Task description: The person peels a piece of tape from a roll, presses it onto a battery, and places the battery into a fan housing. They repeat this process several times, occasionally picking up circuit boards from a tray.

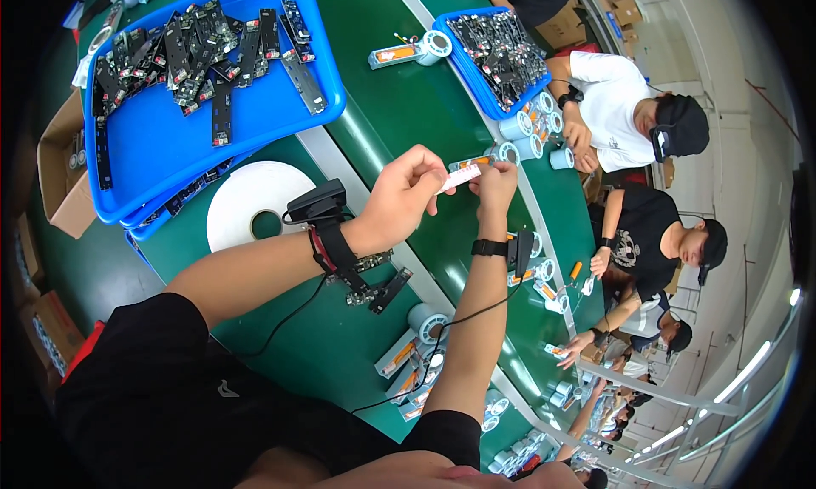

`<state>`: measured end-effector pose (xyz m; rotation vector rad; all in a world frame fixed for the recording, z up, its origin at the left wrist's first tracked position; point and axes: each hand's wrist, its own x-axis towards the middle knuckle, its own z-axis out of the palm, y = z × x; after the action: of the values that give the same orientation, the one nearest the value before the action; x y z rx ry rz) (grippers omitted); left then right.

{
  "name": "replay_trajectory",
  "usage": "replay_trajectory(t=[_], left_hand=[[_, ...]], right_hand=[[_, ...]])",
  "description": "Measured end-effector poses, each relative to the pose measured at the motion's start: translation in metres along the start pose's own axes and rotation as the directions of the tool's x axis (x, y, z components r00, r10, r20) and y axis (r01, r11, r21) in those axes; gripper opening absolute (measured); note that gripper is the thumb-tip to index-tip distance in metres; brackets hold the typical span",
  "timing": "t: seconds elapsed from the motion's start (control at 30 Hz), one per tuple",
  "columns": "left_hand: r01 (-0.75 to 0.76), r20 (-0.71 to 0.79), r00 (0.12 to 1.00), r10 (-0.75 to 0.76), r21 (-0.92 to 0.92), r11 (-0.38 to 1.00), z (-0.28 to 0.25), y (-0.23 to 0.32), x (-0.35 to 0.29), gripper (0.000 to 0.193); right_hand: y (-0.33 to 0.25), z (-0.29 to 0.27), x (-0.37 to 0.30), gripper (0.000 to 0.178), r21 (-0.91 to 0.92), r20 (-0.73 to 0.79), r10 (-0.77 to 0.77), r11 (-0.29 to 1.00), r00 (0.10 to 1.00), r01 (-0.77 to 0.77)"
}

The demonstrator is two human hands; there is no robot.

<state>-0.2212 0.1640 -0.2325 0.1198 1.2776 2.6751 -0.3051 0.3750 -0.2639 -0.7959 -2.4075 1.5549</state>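
My left hand (404, 196) is closed, pinching one end of a short white strip with reddish marks (460, 178) between thumb and fingers. The strip's other end meets the pinched fingertips of my right hand (495, 187). Just beyond the fingers lies a light-blue housing with an orange part and a round ring end (507, 153), partly hidden by my right hand. Beside my left wrist a large white roll (246, 196) lies flat. Small dark circuit boards (392, 290) sit under my left forearm. Black straps with dark boxes are on both wrists.
A blue tray (170, 170) of circuit boards stands at the upper left, another blue tray (491, 106) farther off. Several blue housings (421, 323) rest near my right forearm, whose cable (463, 319) trails down. Co-workers sit across the green table (374, 140); one wears a white shirt (608, 85).
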Motion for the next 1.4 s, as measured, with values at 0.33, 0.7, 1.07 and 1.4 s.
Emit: replay_trajectory(t=[0.33,0.7,1.07,1.4], left_hand=[[-0.048,-0.053,0.997,0.052,0.085,0.995,0.001,-0.018,0.008,0.013],[-0.069,-0.095,0.992,0.080,0.121,0.990,-0.005,-0.016,0.012,0.013],[-0.113,-0.107,0.986,0.127,0.131,0.985,-0.010,-0.023,0.014,0.012],[-0.146,-0.097,0.982,0.161,0.142,0.979,-0.010,-0.019,0.021,0.010]], right_hand=[[0.008,-0.023,-0.035,0.026,-0.614,-0.077,-0.529,0.693,0.845,0.378],[-0.014,0.012,-0.043,0.034,-0.740,0.330,-0.483,0.401,0.811,0.540],[-0.004,0.051,-0.047,0.027,-0.852,0.454,-0.532,-0.025,0.715,0.522],[-0.023,0.056,-0.038,0.020,-0.778,0.554,-0.453,0.017,0.698,0.628]])
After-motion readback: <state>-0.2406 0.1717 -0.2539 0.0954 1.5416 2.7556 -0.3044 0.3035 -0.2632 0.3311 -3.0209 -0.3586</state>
